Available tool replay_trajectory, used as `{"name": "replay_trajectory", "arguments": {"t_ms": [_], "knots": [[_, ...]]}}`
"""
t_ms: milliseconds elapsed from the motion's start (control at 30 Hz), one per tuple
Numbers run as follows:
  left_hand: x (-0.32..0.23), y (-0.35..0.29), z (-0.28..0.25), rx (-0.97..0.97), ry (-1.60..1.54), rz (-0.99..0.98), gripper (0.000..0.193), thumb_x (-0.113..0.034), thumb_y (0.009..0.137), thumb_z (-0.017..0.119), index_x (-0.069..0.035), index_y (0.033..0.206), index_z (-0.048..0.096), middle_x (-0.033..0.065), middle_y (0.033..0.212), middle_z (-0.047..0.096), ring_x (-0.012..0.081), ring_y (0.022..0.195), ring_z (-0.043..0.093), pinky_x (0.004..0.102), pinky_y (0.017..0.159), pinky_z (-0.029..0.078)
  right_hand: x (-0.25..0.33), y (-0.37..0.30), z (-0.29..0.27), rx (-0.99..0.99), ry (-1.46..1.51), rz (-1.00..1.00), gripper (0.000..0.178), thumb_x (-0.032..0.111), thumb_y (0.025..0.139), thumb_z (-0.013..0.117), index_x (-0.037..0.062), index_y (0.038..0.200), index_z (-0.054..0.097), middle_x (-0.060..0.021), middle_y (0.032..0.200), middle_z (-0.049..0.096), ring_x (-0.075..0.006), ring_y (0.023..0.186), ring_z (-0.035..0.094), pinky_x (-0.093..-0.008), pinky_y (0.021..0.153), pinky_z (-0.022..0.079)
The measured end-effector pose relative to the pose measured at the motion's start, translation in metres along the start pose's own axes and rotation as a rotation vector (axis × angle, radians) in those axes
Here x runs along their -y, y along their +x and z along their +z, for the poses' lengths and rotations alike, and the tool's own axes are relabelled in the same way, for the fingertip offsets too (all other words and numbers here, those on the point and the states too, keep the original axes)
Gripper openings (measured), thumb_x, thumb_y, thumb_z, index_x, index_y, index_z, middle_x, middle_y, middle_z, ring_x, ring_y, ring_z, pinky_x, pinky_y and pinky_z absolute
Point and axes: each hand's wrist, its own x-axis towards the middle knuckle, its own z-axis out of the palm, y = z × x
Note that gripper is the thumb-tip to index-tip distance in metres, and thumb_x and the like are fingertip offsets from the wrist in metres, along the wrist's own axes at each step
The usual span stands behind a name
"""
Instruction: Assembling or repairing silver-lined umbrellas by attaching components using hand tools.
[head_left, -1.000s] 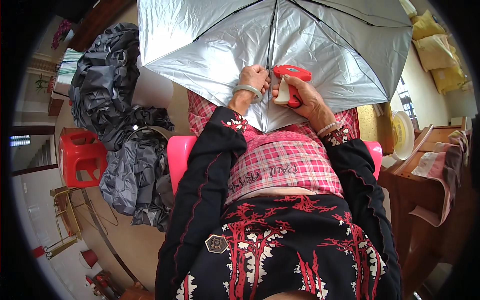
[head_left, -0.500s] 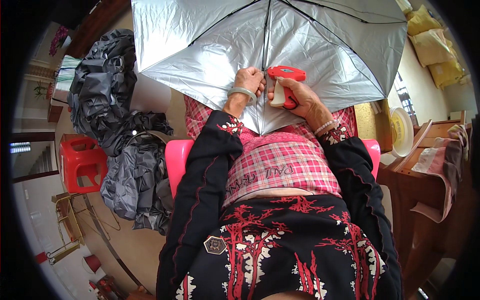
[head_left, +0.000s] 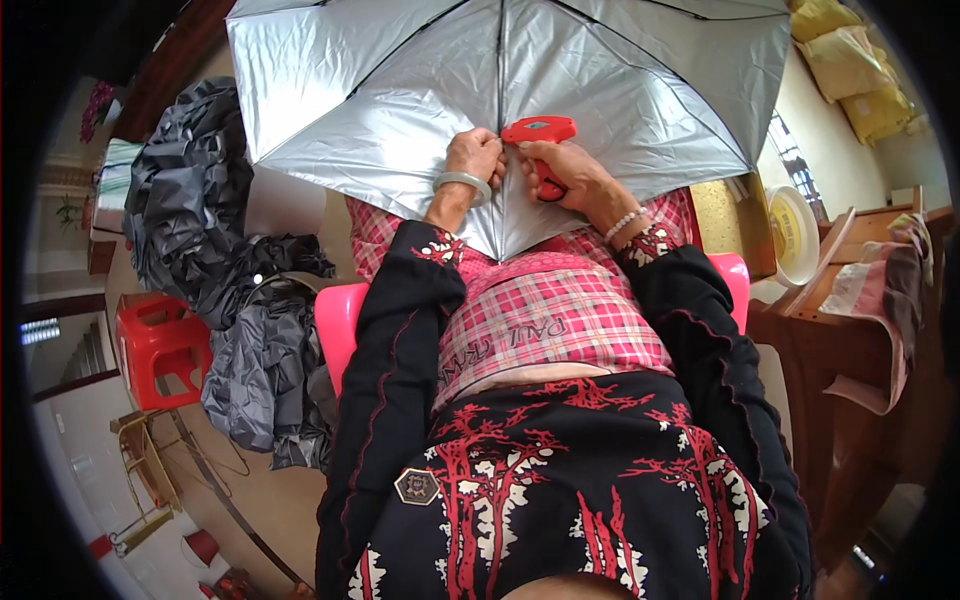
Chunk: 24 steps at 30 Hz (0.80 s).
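An opened umbrella canopy (head_left: 330,130), silver on the side facing me, spreads over my lap with its thin dark ribs showing. My left hand (head_left: 473,160), a pale bangle at its wrist, is closed in a pinch on the canopy at the middle rib (head_left: 499,90). Gripped in my right hand (head_left: 578,178) is a red gun-shaped hand tool (head_left: 545,128). Its front end meets the rib right beside my left fingertips. What lies between those fingertips is too small to make out.
Heaps of dark grey fabric (head_left: 185,180) lie to my left, near a red plastic stool (head_left: 165,350). On the right are a round white tub (head_left: 795,240) and wooden furniture with a cloth (head_left: 870,300) over it. Yellow cushions (head_left: 850,70) are at the far right.
The tool's front end has come against the rib at my left fingertips, and my right hand's fingers have closed further round its handle. The whole view has shifted slightly.
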Motion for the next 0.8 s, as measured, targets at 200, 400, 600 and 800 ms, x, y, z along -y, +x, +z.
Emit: {"name": "replay_trajectory", "arguments": {"t_ms": [200, 400, 600, 800], "knots": [[-0.003, 0.002, -0.003, -0.102, 0.077, -0.057, 0.015, -0.007, 0.078, 0.046, 0.003, 0.076, 0.058, 0.0093, 0.056, 0.055, 0.0148, 0.039, 0.053, 0.0282, 0.035, 0.041, 0.018, -0.029, 0.027, -0.11, -0.247, -0.126, 0.02, 0.015, 0.079, 0.053, -0.0043, 0.083, 0.054, -0.0102, 0.069, 0.059, -0.0195, 0.055, 0.057, -0.0323, 0.046, 0.046], [-0.022, 0.034, -0.066, -0.023, 0.885, 0.134, 0.018, -0.007, 0.073, 0.047, 0.001, 0.079, 0.062, 0.02, 0.072, 0.061, 0.0319, 0.067, 0.062, 0.0397, 0.06, 0.05, 0.089, -0.086, 0.037, -0.313, -1.409, -0.608, 0.027, 0.02, 0.077, 0.059, -0.0053, 0.083, 0.056, -0.013, 0.061, 0.058, -0.0213, 0.055, 0.057, -0.0337, 0.051, 0.044], [-0.086, 0.029, -0.168, -0.48, 1.662, 0.254, 0.019, -0.009, 0.077, 0.048, -0.002, 0.085, 0.064, 0.0198, 0.089, 0.061, 0.0348, 0.082, 0.061, 0.0427, 0.068, 0.049, 0.102, -0.094, 0.008, -0.562, -1.228, -0.735, 0.026, 0.021, 0.076, 0.059, -0.0027, 0.085, 0.056, -0.0179, 0.065, 0.058, -0.0313, 0.059, 0.056, -0.037, 0.057, 0.044], [-0.033, 0.058, -0.137, -0.312, 1.44, 0.431, 0.02, -0.014, 0.076, 0.051, 0.0, 0.083, 0.063, 0.0211, 0.082, 0.061, 0.035, 0.078, 0.06, 0.0442, 0.067, 0.048, 0.068, -0.056, -0.003, -0.537, -1.421, -0.672, 0.029, 0.022, 0.077, 0.058, -0.0044, 0.09, 0.055, -0.0167, 0.065, 0.058, -0.0257, 0.058, 0.057, -0.0348, 0.055, 0.045]]}}
